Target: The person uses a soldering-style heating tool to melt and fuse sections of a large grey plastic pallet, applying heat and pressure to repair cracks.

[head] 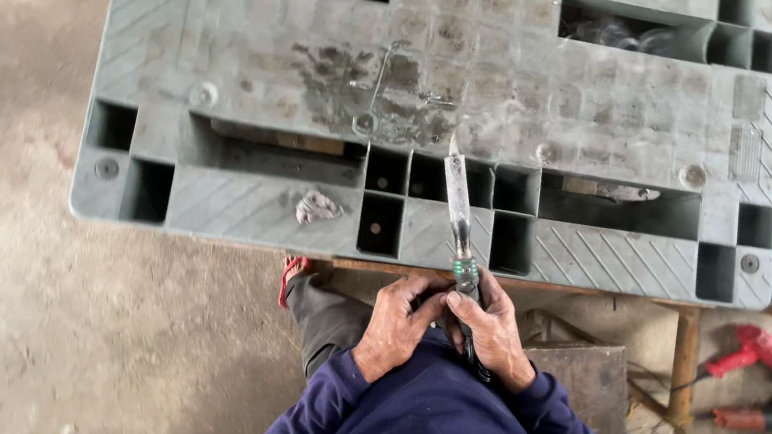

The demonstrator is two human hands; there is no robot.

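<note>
Both hands, left hand (399, 324) and right hand (488, 330), fingers curled tight round knife (458, 210) handle, blade upright over grey pallet (244, 212).

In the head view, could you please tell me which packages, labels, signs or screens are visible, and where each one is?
Label: a worn, greyish rectangular patch on the grey plastic pallet, near its right edge; its marks are too blurred to make out.
No packages, signs or screens show.
</note>
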